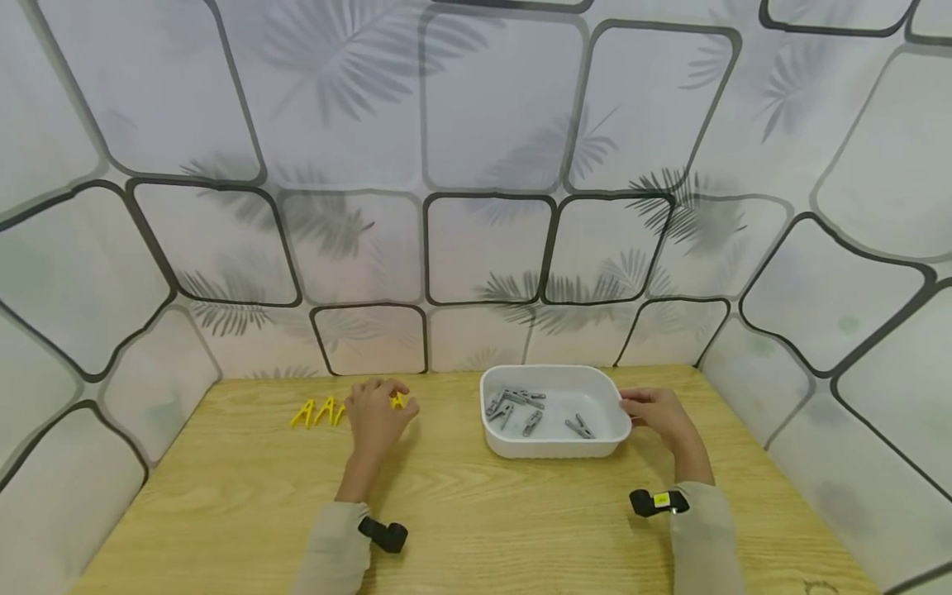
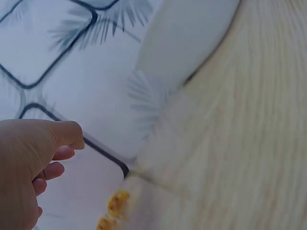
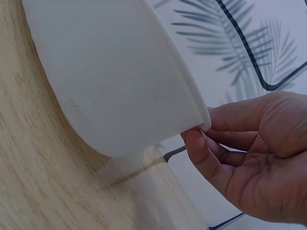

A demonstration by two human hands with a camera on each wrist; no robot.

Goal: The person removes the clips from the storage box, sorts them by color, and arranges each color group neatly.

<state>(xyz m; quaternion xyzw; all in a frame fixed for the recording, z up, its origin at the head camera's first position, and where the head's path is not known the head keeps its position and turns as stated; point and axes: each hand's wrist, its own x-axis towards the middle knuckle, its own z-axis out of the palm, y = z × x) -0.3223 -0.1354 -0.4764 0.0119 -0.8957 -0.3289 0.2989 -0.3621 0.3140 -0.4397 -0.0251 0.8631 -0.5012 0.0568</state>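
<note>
The white plastic tub (image 1: 513, 447) stands on the table with several grey clothespins (image 1: 532, 423) lying inside it. At its right end, my right hand (image 1: 664, 416) pinches the rim; the right wrist view shows thumb and fingers (image 3: 235, 115) at the lip. My left hand (image 1: 377, 413) is over a row of yellow clothespins (image 1: 325, 410) left of the tub, hiding part of the row. One yellow clothespin shows past its fingers in the head view. From the left wrist, the fingers look loosely bent and hold nothing, apart from the yellow clothespins (image 2: 118, 203).
Pale wood tabletop (image 1: 476, 521) extends beneath everything. A patterned white covering (image 1: 483, 248) with dark outlines and leaf prints rises behind the table and along both sides. Each sleeved wrist carries a small black camera (image 1: 383, 535).
</note>
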